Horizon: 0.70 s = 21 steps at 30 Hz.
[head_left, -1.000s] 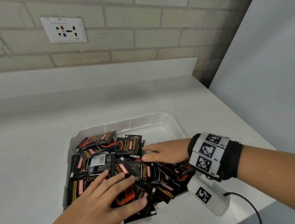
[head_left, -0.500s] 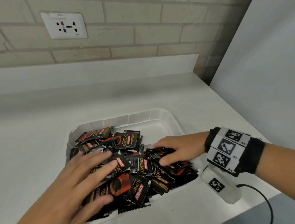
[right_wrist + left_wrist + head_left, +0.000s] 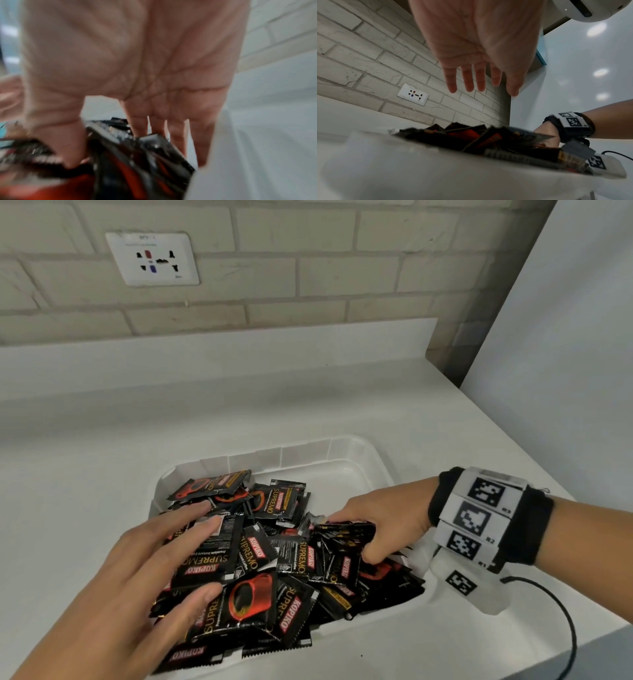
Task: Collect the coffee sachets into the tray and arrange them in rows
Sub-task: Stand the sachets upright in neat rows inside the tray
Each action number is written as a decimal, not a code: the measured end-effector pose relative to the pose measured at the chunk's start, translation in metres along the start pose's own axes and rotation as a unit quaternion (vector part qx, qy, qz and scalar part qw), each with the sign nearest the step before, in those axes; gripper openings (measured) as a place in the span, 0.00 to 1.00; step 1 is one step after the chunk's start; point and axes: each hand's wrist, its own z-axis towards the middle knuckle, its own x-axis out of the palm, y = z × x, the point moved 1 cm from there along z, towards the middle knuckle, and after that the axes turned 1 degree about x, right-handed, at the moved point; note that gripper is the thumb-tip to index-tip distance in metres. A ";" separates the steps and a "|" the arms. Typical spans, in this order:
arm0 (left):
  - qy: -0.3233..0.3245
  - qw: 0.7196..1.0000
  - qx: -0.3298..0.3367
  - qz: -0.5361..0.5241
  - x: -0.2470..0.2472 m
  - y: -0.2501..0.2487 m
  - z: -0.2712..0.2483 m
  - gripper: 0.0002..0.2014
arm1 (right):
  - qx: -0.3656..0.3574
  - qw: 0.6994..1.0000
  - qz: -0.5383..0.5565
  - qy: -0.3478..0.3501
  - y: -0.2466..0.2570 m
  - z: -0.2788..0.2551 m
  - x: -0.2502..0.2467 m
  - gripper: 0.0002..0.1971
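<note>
Head view: black foil coffee sachets are lying heaped in white rectangular plastic tray.
Left hand: hovering with fingers spread, gripping nothing.
Right hand: pinching a sachet bunch.

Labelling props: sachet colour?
Black coffee sachets, red cup graphic, red-and-white KOPIKO logo, gold lettering; clearest in the head view.

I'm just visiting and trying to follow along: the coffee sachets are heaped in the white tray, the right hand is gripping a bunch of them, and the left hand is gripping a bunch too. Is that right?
Not quite. The left hand grips nothing: the left wrist view shows its fingers straight and spread above the coffee sachets. The rest holds in the head view: they are heaped in the white tray, and the right hand grips a bunch.
</note>
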 end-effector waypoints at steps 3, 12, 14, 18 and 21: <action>-0.010 0.998 0.048 0.031 0.004 0.007 0.005 0.25 | -0.005 0.998 -0.058 -0.016 0.001 0.004 0.004 0.27; 0.005 0.999 0.036 0.011 0.005 -0.003 0.012 0.25 | -0.007 0.980 -0.141 -0.140 -0.002 0.010 0.010 0.29; -0.010 0.999 0.040 0.016 0.003 -0.003 0.014 0.25 | 0.002 0.983 -0.101 -0.153 -0.006 0.008 0.006 0.29; -0.024 0.999 0.034 0.003 -0.001 -0.002 0.015 0.26 | -0.008 0.985 -0.040 -0.169 -0.008 0.002 0.001 0.29; -0.019 1.000 0.020 -0.008 -0.003 -0.006 0.018 0.26 | -0.021 0.978 0.013 -0.209 -0.011 -0.007 -0.009 0.27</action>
